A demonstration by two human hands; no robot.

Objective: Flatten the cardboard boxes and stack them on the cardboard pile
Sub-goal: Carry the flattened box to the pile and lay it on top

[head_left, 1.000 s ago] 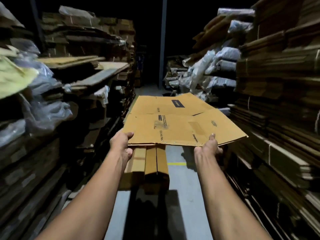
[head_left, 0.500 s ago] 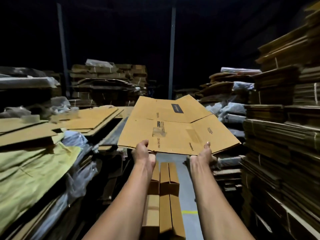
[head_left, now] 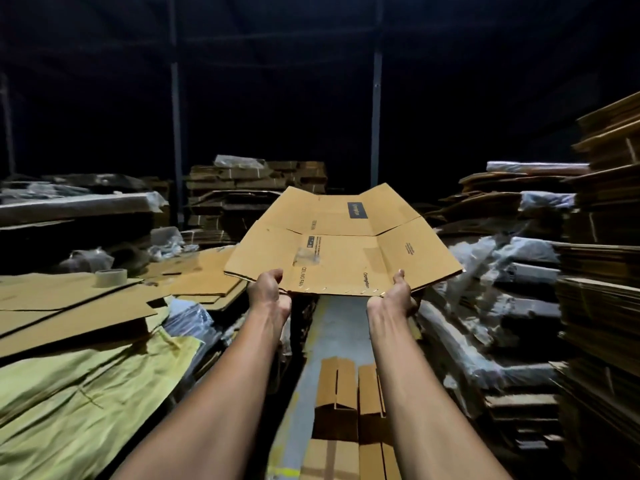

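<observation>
Left hand (head_left: 268, 289), right hand (head_left: 398, 293) grip flattened box (head_left: 343, 247) edge; dark aisle, cardboard pile (head_left: 86, 299) left.

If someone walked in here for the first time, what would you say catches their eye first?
Probably the flattened cardboard box, held out level in mid-air at centre frame, with the left hand and right hand gripping its near edge. Next, the flat cardboard pile on the left with a tape roll resting on it, and the tall cardboard stacks along the right.
</observation>
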